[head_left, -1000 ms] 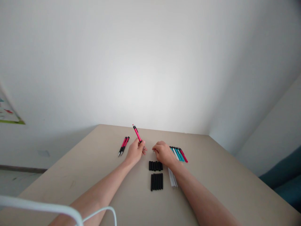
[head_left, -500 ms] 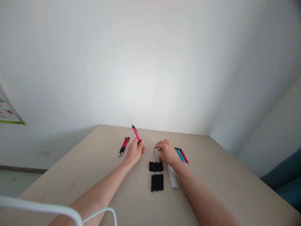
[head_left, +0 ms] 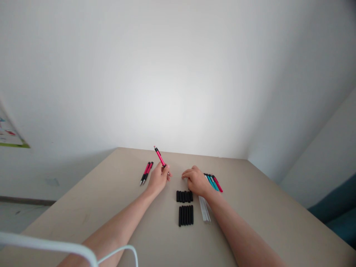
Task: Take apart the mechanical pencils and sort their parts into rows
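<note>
My left hand (head_left: 159, 178) is closed round a pink pen (head_left: 159, 156) whose black-clipped end points up and away from me. My right hand (head_left: 195, 180) rests on the beige table (head_left: 111, 207) a short way to the right, fingers curled toward the left hand; what they pinch, if anything, is too small to make out. Just in front of the right hand lie two rows of black pen grips (head_left: 185, 206). Thin white refills (head_left: 205, 213) lie beside my right forearm.
Two finished pink pens (head_left: 146, 172) lie left of my left hand. A row of teal, white and pink pen barrels (head_left: 213, 182) lies right of my right hand. A white cable and bar (head_left: 83, 252) cross the bottom left corner. A wall stands behind the table.
The left hand tipped the pink pen slightly further left and up. The right hand shifted a little right and its fingers reached toward the left hand.
</note>
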Tool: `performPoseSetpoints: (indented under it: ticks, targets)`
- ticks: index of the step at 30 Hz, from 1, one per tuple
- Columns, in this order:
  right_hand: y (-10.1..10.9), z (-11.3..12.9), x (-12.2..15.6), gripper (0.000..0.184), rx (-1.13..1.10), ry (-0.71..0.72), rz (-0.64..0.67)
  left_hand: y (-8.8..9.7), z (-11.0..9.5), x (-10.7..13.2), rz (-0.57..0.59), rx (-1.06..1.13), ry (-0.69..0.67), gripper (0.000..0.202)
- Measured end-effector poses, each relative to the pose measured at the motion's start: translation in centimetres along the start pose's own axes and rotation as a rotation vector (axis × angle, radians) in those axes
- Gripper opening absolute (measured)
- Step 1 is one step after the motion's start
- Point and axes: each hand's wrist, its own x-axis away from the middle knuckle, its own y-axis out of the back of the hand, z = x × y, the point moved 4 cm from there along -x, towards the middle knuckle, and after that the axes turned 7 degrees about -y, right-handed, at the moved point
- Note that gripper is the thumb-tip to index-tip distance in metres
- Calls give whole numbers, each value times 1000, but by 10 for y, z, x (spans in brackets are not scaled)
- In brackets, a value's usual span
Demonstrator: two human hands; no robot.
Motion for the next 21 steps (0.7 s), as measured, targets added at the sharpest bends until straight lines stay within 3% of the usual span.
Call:
performPoseSetpoints:
  ticks: [21]
  targets:
    - [2,-4,0,41,85,-97,31,1,-1,1,-5,7,8,27]
